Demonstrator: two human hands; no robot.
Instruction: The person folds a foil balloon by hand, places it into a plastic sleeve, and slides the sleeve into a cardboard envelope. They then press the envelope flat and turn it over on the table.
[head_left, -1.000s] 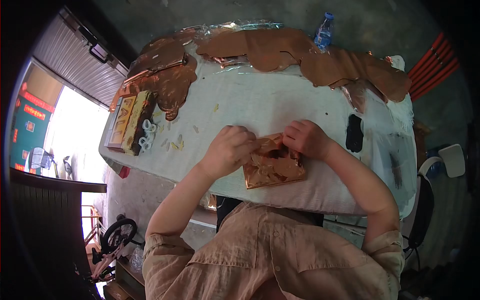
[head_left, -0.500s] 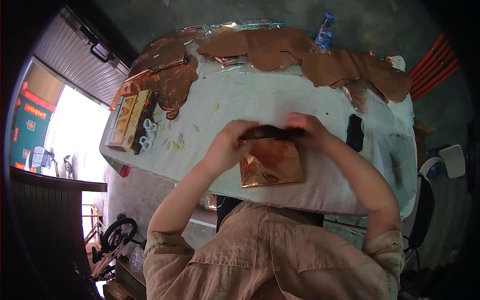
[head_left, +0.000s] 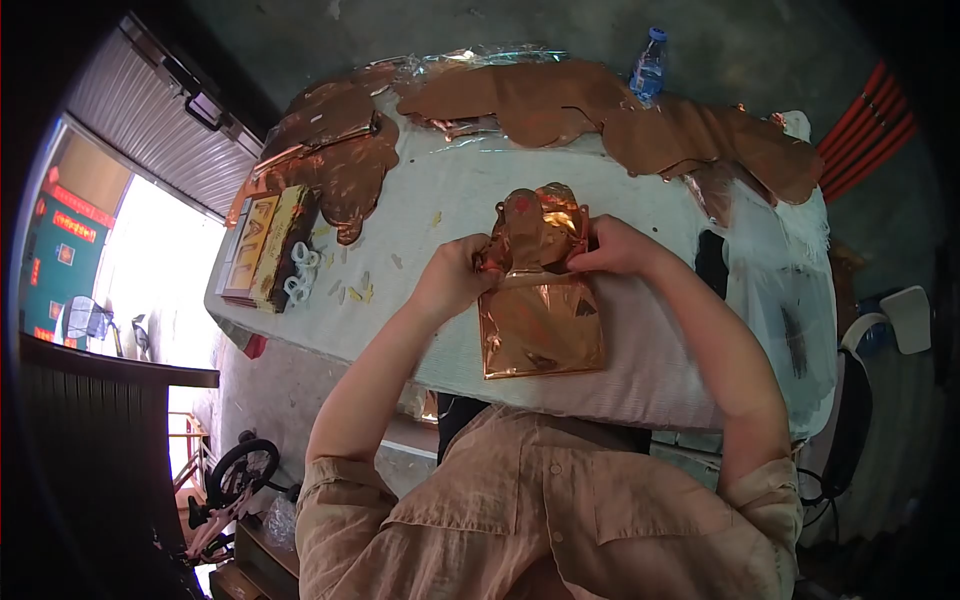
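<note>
- The left hand's [head_left: 455,275] thumb and fingers are closing together on the left edge of a copper-coloured foil piece [head_left: 543,330].
- The right hand [head_left: 625,245] is pinching the opposite edge, its thumb and fingers clamping the crinkled foil; glare and creases are blurring the layers there, so how many it is gripping is hard to tell.
- Between the hands, the upper part [head_left: 530,220] is now spreading out beyond the fingers, where a moment ago it was showing as a dark, narrow fold; a small red mark [head_left: 523,203] is showing on it. That is probably making the piece larger and less folded.
- The lower, squarish part is lying flat on the pale tablecloth [head_left: 420,200], on the side nearer the person.
- Toward the left, small yellowish scraps [head_left: 360,292] are lying scattered, and white rings [head_left: 300,270] are resting beside a gold-and-yellow box [head_left: 250,245].
- Farther out, brown foil sheets [head_left: 550,90] are covering the table's far edge, with a blue-capped bottle [head_left: 650,70] standing beside them.
- Toward the right, a black item [head_left: 712,262] is lying beside clear plastic [head_left: 780,290].
</note>
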